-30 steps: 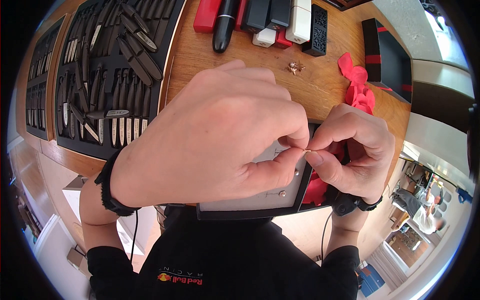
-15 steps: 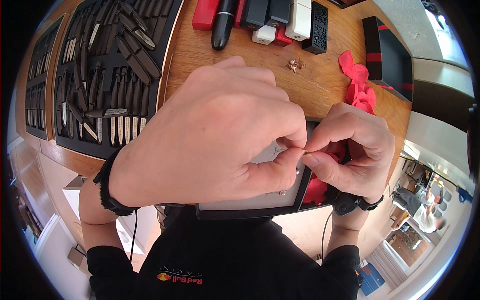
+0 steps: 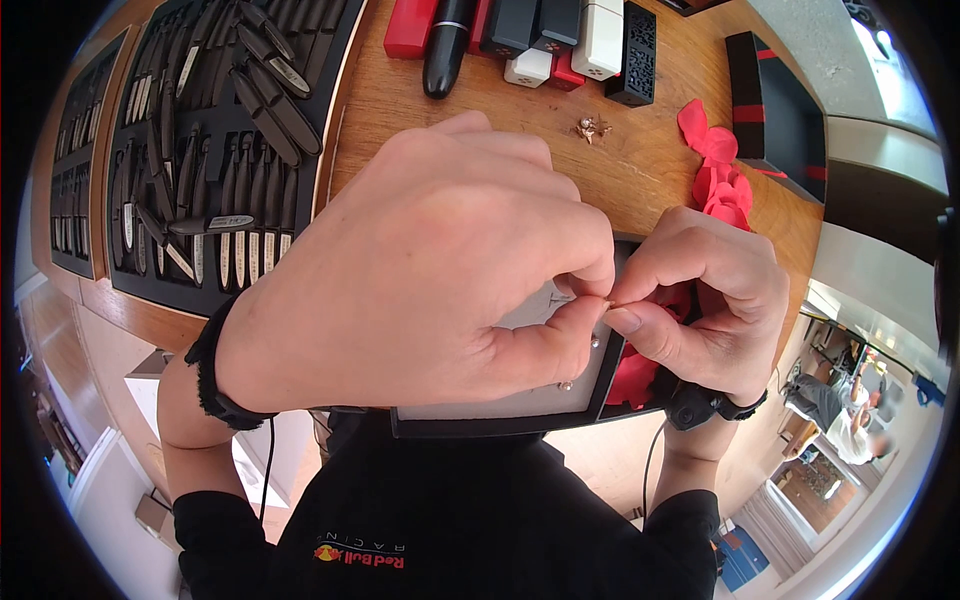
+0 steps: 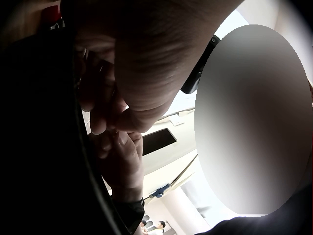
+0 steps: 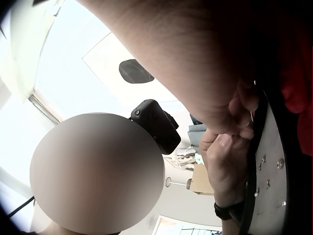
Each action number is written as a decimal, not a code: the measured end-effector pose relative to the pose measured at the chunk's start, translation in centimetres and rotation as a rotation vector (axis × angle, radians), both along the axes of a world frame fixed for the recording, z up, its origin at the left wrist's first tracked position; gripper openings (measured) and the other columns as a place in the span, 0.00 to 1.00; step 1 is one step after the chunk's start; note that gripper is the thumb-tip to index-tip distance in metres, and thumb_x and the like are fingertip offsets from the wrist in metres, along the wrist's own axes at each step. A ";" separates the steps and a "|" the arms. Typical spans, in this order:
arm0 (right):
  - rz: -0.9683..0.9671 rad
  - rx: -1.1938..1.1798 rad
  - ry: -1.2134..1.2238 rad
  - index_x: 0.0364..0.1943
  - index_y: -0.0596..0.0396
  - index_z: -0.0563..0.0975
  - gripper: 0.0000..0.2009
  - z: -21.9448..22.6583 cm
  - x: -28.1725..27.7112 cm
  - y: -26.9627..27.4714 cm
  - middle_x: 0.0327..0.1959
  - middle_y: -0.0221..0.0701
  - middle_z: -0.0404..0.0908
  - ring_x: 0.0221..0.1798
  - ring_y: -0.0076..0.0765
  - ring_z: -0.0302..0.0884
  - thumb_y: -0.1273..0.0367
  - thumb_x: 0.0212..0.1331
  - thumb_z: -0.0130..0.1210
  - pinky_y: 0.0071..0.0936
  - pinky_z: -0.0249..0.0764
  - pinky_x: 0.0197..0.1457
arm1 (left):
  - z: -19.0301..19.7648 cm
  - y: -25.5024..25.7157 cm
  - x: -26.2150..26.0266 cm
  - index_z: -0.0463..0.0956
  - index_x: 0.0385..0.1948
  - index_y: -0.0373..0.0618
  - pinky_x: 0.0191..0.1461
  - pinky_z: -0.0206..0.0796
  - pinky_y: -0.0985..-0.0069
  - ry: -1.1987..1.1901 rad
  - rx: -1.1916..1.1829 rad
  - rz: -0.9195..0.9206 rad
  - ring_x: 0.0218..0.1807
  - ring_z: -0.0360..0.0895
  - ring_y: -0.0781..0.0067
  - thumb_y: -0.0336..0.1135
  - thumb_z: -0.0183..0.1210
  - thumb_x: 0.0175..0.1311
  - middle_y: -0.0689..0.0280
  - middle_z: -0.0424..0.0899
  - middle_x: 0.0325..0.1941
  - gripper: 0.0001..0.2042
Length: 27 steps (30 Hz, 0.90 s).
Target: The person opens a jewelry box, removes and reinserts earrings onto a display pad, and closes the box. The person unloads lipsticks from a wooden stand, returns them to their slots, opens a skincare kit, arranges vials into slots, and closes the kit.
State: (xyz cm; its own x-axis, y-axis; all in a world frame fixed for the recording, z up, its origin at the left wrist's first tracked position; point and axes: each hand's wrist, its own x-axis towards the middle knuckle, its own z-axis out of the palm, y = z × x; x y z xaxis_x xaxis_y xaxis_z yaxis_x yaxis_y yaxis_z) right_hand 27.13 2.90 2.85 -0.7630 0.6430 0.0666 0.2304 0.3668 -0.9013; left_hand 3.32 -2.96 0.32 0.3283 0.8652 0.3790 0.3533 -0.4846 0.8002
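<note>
My left hand (image 3: 440, 260) and right hand (image 3: 715, 290) meet over a black jewellery box (image 3: 480, 430). Thumb and forefinger of each pinch a tiny gold-coloured jewellery piece (image 3: 608, 305), mostly hidden by the fingertips; its exact kind I cannot tell. Below the hands lies the box's light grey pad (image 3: 500, 405), which carries several small stud earrings (image 5: 280, 163), also visible in the right wrist view. Red petals (image 3: 632, 380) fill the compartment under my right hand. In the left wrist view the hands are dark, fingertips together.
On the wooden table, small gold-coloured jewellery (image 3: 592, 128) lies beyond the hands, near red petals (image 3: 718, 180) and a black box with red bands (image 3: 775, 120). Red, black and white cases (image 3: 600, 45) line the back. A tray of dark pen-like pieces (image 3: 225, 140) stands left.
The fingertips have closed in slightly on the gold-coloured piece, so less of it shows. Otherwise both hands have stayed almost still.
</note>
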 end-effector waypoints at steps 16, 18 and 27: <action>0.008 -0.034 -0.011 0.36 0.56 0.87 0.09 0.1 0.0 0.0 0.31 0.29 0.88 0.32 0.27 0.86 0.78 0.52 0.76 0.22 0.76 0.33 | 0.0 0.0 0.1 0.85 0.26 0.49 0.37 0.62 0.74 -0.017 -0.001 -0.001 0.29 0.79 0.72 0.24 0.73 0.43 0.73 0.86 0.25 0.09; -0.018 0.000 -0.001 0.32 0.57 0.87 0.13 -0.4 0.2 -0.1 0.29 0.30 0.85 0.26 0.23 0.77 0.65 0.53 0.80 0.20 0.64 0.29 | 0.0 0.0 0.1 0.85 0.26 0.49 0.37 0.62 0.74 -0.020 -0.001 -0.002 0.29 0.79 0.72 0.24 0.73 0.43 0.72 0.86 0.25 0.09; 0.000 0.005 -0.013 0.34 0.56 0.86 0.08 0.1 -0.1 -0.1 0.30 0.30 0.87 0.31 0.30 0.85 0.78 0.52 0.75 0.24 0.77 0.34 | 0.0 0.0 0.1 0.85 0.26 0.49 0.37 0.62 0.74 -0.016 0.002 -0.005 0.29 0.79 0.72 0.25 0.73 0.45 0.72 0.85 0.25 0.08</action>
State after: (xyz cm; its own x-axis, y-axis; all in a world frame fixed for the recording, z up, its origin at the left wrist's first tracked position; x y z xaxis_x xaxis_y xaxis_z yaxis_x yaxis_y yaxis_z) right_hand 27.01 2.82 2.98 -0.7641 0.6424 0.0600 0.2419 0.3714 -0.8964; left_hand 3.41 -2.95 0.30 0.3266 0.8627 0.3862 0.3379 -0.4882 0.8047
